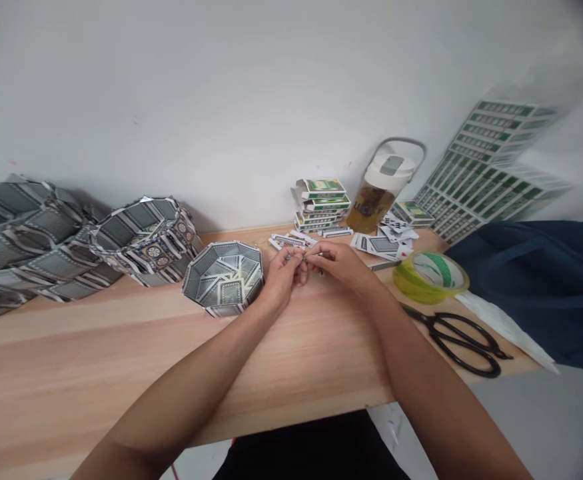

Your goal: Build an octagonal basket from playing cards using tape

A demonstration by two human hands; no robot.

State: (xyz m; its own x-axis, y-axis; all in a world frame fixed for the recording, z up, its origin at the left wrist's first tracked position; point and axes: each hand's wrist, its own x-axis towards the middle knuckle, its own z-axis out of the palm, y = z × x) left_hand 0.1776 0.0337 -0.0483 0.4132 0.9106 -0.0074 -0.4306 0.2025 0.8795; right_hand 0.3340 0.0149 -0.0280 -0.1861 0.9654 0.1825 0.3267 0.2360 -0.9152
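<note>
My left hand and my right hand meet above the table, their fingertips pinched together. A small dark-and-pale piece shows between them, too small and covered to name. Just left of my left hand sits an octagonal bowl made of grey-backed playing cards, with more cards lying across its bottom. Behind my fingers lie several folded card strips with white edges. Loose playing cards, some face up, are spread beyond my right hand.
Taller card-built containers and a stack of them stand at left. Green-white card boxes and a drink bottle line the wall. At right are yellow tape, black scissors, a blue bag and wrapped boxes.
</note>
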